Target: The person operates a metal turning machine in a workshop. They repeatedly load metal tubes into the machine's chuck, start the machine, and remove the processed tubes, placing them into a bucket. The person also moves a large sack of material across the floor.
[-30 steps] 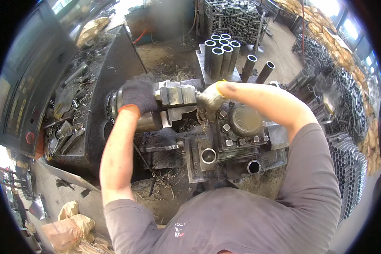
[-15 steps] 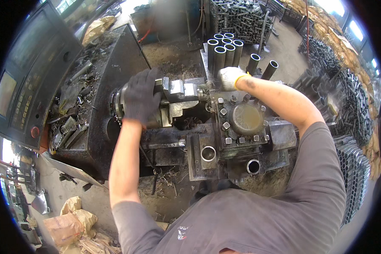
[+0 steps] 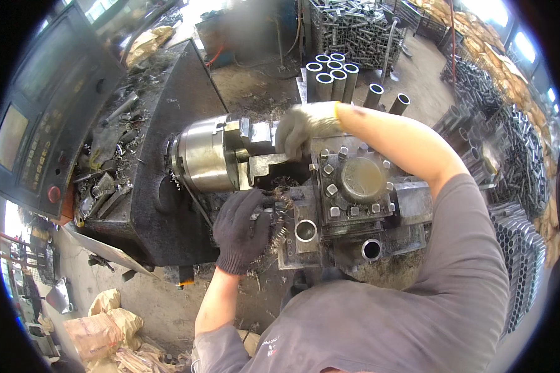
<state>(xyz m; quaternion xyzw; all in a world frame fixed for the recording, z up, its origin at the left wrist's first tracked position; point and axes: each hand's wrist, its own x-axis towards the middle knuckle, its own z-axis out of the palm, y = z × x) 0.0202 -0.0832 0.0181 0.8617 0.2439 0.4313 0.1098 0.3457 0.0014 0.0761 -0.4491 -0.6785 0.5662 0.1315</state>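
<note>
My left hand, in a dark knit glove, is at the front edge of the lathe bed, below the chuck. Its fingers are curled; whatever they grip is hidden. Curly metal chips lie beside its thumb. My right hand wears a pale glove with darkened fingers and reaches to the right end of the chuck jaws. Those fingers point down and are blurred, so their hold does not show. Right of them stands the bolted tool post.
Several upright steel tubes stand behind the tool post. Two short tube pieces, one an upright ring, sit at the front of the carriage. Left is a chip-strewn machine housing with a control panel. Stacked tubes are at right.
My left hand has come off the chuck, moving down and right to the bed's front. My right hand has moved left from the standing tubes to the chuck jaws.
</note>
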